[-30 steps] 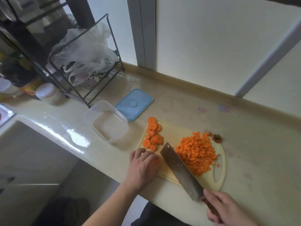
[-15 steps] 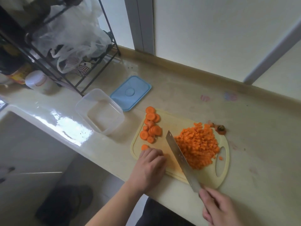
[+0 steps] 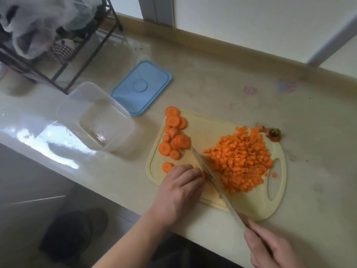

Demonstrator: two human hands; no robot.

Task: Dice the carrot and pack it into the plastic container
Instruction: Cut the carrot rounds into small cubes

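Pale bench (image 3: 222, 78): left hand (image 3: 179, 188) curls on orange carrot bits, keeping them steady; right hand (image 3: 270, 248) grips the silver knife (image 3: 210, 173) beside it to chop.

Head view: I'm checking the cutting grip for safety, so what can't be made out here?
- What the left hand pins on the cutting board: its curled fingers cover it.
- The knife handle: hidden inside the right hand.
- The right hand's wrist side: cut off by the bottom edge.
- The rack contents, upper left: blurred and cropped.
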